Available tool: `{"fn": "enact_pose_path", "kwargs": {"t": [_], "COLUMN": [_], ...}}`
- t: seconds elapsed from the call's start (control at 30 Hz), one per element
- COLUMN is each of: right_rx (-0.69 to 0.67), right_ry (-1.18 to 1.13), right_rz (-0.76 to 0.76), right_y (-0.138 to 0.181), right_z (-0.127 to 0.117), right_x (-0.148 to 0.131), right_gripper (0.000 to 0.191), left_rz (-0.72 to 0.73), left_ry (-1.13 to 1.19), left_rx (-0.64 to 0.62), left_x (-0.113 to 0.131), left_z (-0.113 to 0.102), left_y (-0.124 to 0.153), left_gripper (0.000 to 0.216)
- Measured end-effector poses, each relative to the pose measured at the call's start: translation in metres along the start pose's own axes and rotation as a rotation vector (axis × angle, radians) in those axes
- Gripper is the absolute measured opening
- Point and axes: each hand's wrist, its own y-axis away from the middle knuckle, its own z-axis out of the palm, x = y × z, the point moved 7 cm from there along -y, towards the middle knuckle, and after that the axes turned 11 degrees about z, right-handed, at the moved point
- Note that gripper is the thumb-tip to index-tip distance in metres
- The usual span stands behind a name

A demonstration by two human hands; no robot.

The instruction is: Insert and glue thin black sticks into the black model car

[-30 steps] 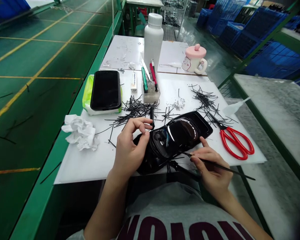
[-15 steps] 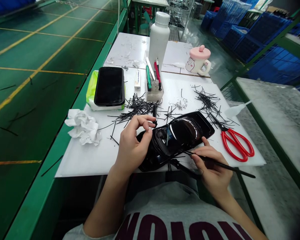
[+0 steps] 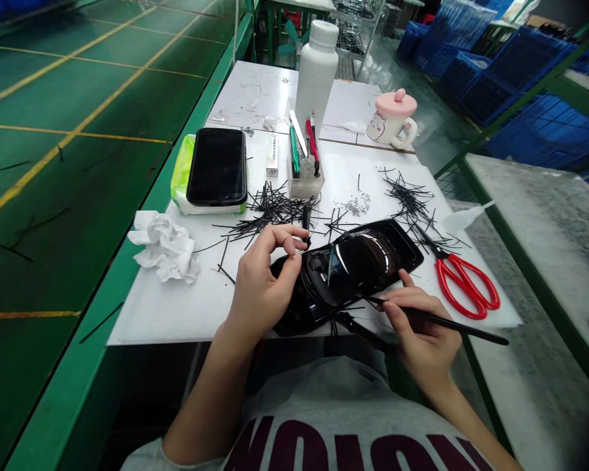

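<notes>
A glossy black model car (image 3: 358, 261) lies at a slant near the table's front edge. Over its left end is my left hand (image 3: 267, 281), fingers curled and thumb close to the fingertips, gripping the car there; the hand hides part of that end. My right hand (image 3: 425, 320) is closed round slim black tweezers (image 3: 451, 320), their tip at the car's near side. Just below the car, another dark slender tool (image 3: 363, 332) reaches over the table edge. Close beyond my left fingertips stands a small black upright piece (image 3: 306, 222).
Black strips (image 3: 275, 208) lie scattered behind the car, with another pile (image 3: 407, 193) to the right. Red-handled scissors (image 3: 466, 281) rest at the right. Crumpled tissue (image 3: 164, 248), a phone (image 3: 216, 167), a tool holder (image 3: 305, 186), a white bottle (image 3: 317, 78) and a lidded mug (image 3: 391, 121) stand around.
My right hand and the tweezers have shifted slightly to the right. The whole view has moved a little; the car and my left hand keep their places on the table.
</notes>
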Motion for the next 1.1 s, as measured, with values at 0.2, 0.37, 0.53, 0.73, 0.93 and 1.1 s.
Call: {"fn": "enact_pose_path", "kwargs": {"t": [0.2,0.37,0.53,0.73,0.93,1.1], "right_rx": [0.007,0.002,-0.002,0.006,0.003,0.012], "right_ry": [0.010,0.021,-0.008,-0.016,-0.008,0.019], "right_rz": [-0.003,0.003,-0.003,0.009,-0.002,-0.010], "right_y": [0.0003,-0.0001,0.0000,0.0004,-0.0001,-0.0003], "right_z": [-0.0005,0.0000,-0.0003,-0.0012,-0.0005,-0.0009], "right_x": [0.0004,-0.0005,-0.0006,0.0007,-0.0005,0.0009], "right_gripper": [0.019,0.018,0.020,0.020,0.021,0.018], "left_rz": [0.001,-0.008,-0.015,-0.015,-0.019,-0.016], "left_ry": [-0.002,0.004,-0.002,-0.014,-0.011,-0.007], "left_rx": [0.001,0.002,0.003,0.002,-0.002,-0.002], "left_x": [0.0002,-0.0006,-0.0007,-0.0007,-0.0010,-0.0008], "left_z": [0.0000,0.0003,0.0003,0.0002,0.0000,0.0003], "left_y": [-0.0003,-0.0001,-0.0003,-0.0006,-0.0001,-0.0001], "left_gripper": [0.022,0.021,0.020,0.020,0.020,0.020]}}
